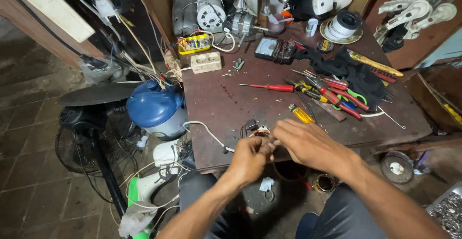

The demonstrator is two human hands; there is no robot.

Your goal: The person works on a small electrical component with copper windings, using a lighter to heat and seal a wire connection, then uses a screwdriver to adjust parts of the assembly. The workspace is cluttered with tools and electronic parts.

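Head view. I see both hands meeting at the near edge of the brown worktable (226, 99), just past the person's knees. The left hand (250, 159) is curled narrow, thumb and fingertips pinched on a small part (263, 145) that I cannot identify; most of it is hidden by the fingers. The right hand (308, 145) comes in from the right, its fingers bent and closed on the same small part from the other side. The two hands touch at the fingertips, so neither is nearer: the part sits between them. Its long axis I cannot tell.

Just beyond the fingertips, on the table, lies a small board with dark wires (257, 130), touching or nearly touching the held part. A white cable (204, 129) runs from the table's left edge toward that spot.

Far of the right hand, near it, a yellow-handled screwdriver (302, 114) lies with its axis slanting from far-left to near-right. Farther off, a red screwdriver (269, 87) lies left-right, and red-handled pliers (337, 97) lie to the right. These tools are all on the right hand's side.

A blue appliance housing (155, 106) stands left of the table, well apart from the hands.
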